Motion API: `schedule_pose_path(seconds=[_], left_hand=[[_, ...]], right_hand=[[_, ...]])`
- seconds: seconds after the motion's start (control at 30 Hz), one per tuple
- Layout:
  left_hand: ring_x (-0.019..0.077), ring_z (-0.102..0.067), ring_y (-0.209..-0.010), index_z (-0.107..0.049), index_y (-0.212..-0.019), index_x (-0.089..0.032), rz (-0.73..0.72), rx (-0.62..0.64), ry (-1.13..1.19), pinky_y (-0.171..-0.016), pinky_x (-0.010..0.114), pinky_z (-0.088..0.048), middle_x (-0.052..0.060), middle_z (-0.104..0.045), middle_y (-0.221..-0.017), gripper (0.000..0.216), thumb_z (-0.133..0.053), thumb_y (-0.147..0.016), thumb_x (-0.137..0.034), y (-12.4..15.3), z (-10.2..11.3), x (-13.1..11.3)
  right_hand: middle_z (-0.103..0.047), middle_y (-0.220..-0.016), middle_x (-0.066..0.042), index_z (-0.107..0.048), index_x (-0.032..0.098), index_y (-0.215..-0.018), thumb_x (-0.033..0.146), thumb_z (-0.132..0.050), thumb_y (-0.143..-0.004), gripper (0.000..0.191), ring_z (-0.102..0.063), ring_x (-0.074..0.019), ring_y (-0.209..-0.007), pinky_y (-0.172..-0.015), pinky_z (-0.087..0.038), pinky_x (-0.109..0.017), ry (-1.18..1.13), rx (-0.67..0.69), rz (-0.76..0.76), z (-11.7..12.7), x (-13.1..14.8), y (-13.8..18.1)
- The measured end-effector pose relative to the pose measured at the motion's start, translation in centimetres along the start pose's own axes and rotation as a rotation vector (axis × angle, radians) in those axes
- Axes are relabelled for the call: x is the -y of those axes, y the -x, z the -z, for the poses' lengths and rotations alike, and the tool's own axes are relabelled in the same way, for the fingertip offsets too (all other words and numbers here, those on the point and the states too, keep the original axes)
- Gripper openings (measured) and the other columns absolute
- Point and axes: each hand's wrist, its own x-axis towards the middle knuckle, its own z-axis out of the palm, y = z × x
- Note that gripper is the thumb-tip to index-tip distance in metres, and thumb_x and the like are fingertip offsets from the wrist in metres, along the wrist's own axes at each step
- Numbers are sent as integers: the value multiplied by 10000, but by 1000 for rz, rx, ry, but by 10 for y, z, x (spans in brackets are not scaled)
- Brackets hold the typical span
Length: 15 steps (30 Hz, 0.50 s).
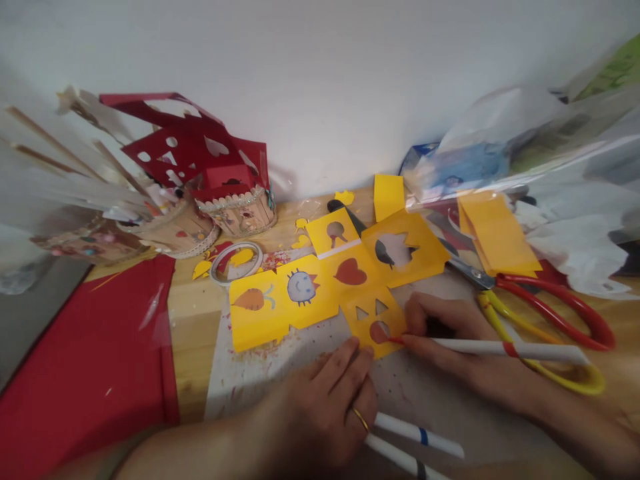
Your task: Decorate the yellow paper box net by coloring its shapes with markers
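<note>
My right hand [455,340] is closed around a white marker [480,346] with a red ring. Its red tip touches a round, partly red shape on the lower flap of a yellow paper cutout [320,293]. Two triangular holes sit above that shape. The cutout also bears a carrot, a blue-outlined face, a red heart and a dark crowned shape. My left hand [335,407] rests its fingertips at the flap's lower edge, its other fingers curled. From under those fingers stick out two white markers, one blue-ringed [420,437] and one dark-ringed [400,455]; the grip is partly hidden.
Scissors [565,300] with red and yellow handles lie at right, near folded yellow paper [500,233] and plastic bags [560,180]. A tape roll [216,270] and yellow scraps lie left. Decorated baskets [240,213] stand behind red sheets [100,353]. A wall bounds the back.
</note>
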Motion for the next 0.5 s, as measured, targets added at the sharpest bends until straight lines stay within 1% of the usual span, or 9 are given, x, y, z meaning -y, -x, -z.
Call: schedule_pose_path(seconds=[0.17, 0.33, 0.5], left_hand=[[292, -618, -1002, -605, -885, -59, -11, 1, -6, -702, 317, -559, 171, -673, -1020, 213, -398, -861, -106, 0, 1, 1], [273, -613, -1017, -597, -904, -60, -18, 6, -27, -739, 318, -540, 177, -670, -1021, 219, -386, -866, -104, 1, 0, 1], [274, -603, -1034, -593, -906, -62, -23, 20, -26, -756, 321, -533, 180, -663, -1036, 199, -405, -862, -114, 2, -1, 1]], right_hand=[[-419, -567, 45, -398, 214, -606, 384, -558, -791, 298, -381, -112, -519, -440, -313, -233, 6, -75, -27, 1, -4, 2], [-452, -577, 41, -415, 215, -633, 379, -567, -798, 278, -407, -112, -527, -448, -330, -231, 14, -62, -44, -2, -6, 1], [-479, -582, 36, -419, 216, -633, 402, -566, -800, 290, -426, -117, -531, -453, -331, -237, 30, -38, -57, -1, -2, -1]])
